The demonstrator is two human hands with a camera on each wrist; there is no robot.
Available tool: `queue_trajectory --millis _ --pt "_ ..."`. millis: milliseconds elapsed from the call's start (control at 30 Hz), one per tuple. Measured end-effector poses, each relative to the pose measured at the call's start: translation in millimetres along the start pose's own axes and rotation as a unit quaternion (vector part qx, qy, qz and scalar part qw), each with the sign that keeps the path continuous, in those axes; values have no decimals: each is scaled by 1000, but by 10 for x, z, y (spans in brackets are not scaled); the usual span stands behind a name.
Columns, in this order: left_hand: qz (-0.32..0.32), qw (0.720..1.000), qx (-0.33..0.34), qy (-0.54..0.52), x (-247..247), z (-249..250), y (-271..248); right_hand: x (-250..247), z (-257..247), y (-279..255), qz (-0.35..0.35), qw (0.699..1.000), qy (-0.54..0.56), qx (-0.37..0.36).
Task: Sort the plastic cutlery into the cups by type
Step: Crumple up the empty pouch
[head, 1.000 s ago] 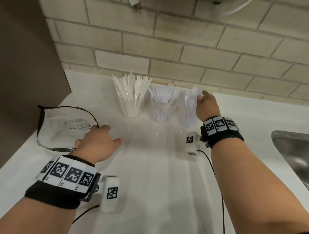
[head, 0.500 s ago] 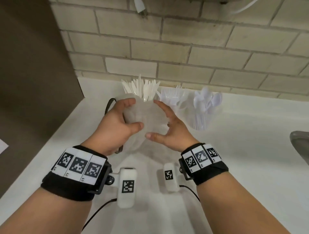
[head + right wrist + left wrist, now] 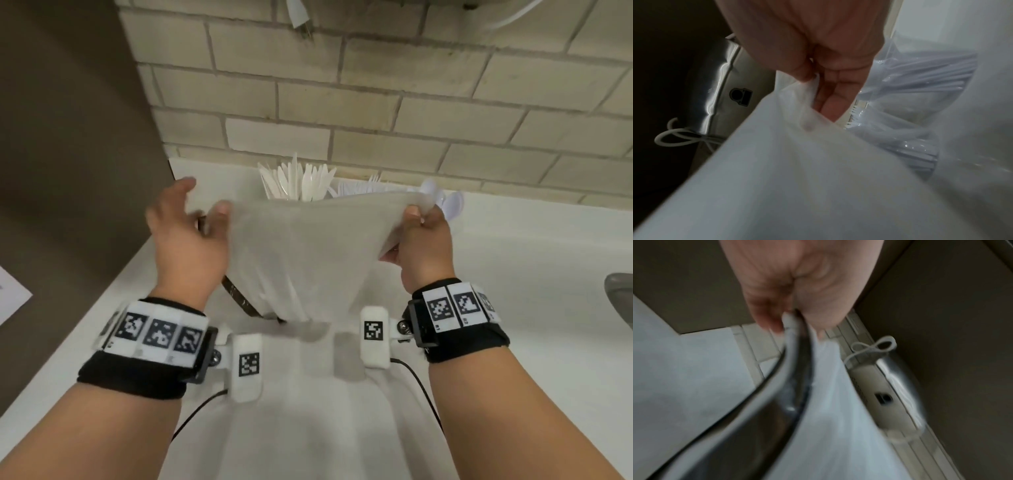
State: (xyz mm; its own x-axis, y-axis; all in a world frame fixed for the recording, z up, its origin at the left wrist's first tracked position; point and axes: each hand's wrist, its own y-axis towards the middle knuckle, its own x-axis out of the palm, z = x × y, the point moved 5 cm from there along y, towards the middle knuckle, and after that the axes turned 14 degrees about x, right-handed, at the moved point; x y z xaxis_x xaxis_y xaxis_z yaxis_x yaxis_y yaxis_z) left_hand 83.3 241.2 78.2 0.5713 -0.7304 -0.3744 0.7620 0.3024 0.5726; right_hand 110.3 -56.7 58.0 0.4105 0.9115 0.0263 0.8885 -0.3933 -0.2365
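- Your left hand (image 3: 186,240) pinches the bag (image 3: 301,253) at its dark-trimmed edge, thumb against fingertips; the other fingers are loosely spread.
- Your right hand (image 3: 423,245) pinches the bag's opposite edge between thumb and curled fingers.
- The bag hangs stretched between both hands above the middle of the counter (image 3: 513,274), its lower tip just over the surface.
- The knives (image 3: 296,181), forks (image 3: 359,186) and spoons (image 3: 445,200) stand in cups at the counter's back edge, against the tiled wall (image 3: 376,102), right behind the bag.
- A brown panel (image 3: 68,137) closes the counter's left edge; the sink (image 3: 620,294) sits at the right edge. Open counter lies in front, under your wrists.
- Half a second ago your hands held the bag bunched close together; now they are wide apart and the bag is pulled flat and higher.
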Motion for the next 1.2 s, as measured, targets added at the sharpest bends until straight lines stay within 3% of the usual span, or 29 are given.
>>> queue_trajectory --millis 67,133,200,300,367,467,533,600,667,767,833,900,933,1000,1033,1067,1100,1167,1200 --pt "-112 977 129 125 134 279 -138 63 -8 -43 -9 999 -34 -4" --pt "-248 915 225 225 351 469 -280 179 -36 -130 -35 994 -90 -44" --pt "-355 888 217 194 537 493 -394 327 -96 -275 -117 982 -117 -92" --pt "-454 886 95 -1 703 388 -490 469 -154 -435 -203 951 -177 -155" --pt "-412 908 66 44 674 320 -440 420 -188 -440 -160 949 -211 -174" --pt "-204 968 -24 143 407 192 -226 260 -200 -463 -52 949 -246 -192" --pt "-138 983 -80 91 326 100 -173 305 -87 -515 -79 940 -289 -165" --pt "-145 983 -103 -44 383 93 -202 465 152 -533 -178 931 -306 -92" --pt "-190 948 -144 -209 477 207 -333 615 350 -532 -242 935 -257 -33" --pt "-261 827 -238 -436 562 329 -509 668 466 -481 -220 965 -139 23" --pt "-280 767 -270 -510 565 327 -565 640 485 -438 -184 978 -90 45" --pt "-233 753 -299 -538 577 225 -558 630 452 -439 -181 980 -71 40" --pt "-191 763 -317 -529 588 136 -555 643 434 -440 -185 981 -52 30" --pt "-146 821 -333 -440 610 -26 -574 642 362 -454 -183 983 -10 -8" --pt "-151 854 -335 -368 607 -90 -600 633 319 -475 -182 983 -3 -32" --pt "-176 870 -346 -303 596 -125 -633 637 291 -497 -198 979 2 -49" --pt "-221 856 -364 -293 613 -135 -662 647 282 -524 -231 972 8 -52" --pt "-305 771 -376 -413 659 -6 -708 679 339 -562 -296 955 25 -2" --pt "-314 742 -366 -466 646 57 -691 687 377 -561 -308 951 20 23"
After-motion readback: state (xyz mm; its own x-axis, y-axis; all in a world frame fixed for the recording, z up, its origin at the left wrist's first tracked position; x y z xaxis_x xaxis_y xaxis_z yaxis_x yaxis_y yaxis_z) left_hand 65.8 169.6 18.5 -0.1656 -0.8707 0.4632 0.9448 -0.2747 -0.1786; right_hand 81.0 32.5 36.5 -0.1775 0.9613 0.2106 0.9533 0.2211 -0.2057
